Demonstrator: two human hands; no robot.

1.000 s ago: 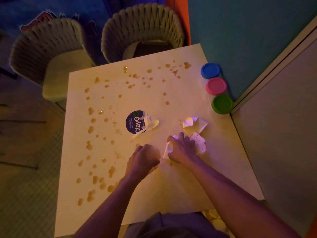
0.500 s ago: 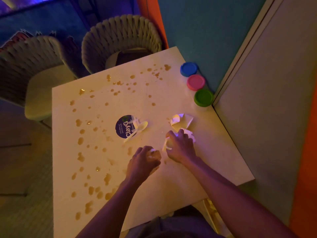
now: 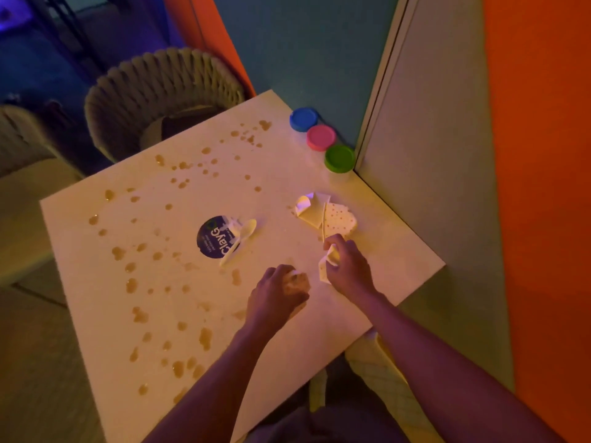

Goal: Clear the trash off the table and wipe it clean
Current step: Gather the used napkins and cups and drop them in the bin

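While the left hand (image 3: 281,290) stayed curled round a crumpled scrap, the right hand (image 3: 347,266) had lifted a white paper piece (image 3: 326,266); spotted wrappers (image 3: 339,219) remained near the stained desk's (image 3: 160,314) right edge; clearing continued.

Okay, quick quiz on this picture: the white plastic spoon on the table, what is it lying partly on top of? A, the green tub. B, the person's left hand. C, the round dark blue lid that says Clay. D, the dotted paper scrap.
C: the white plastic spoon lies slanted across the edge of the round dark blue lid, apart from both hands.
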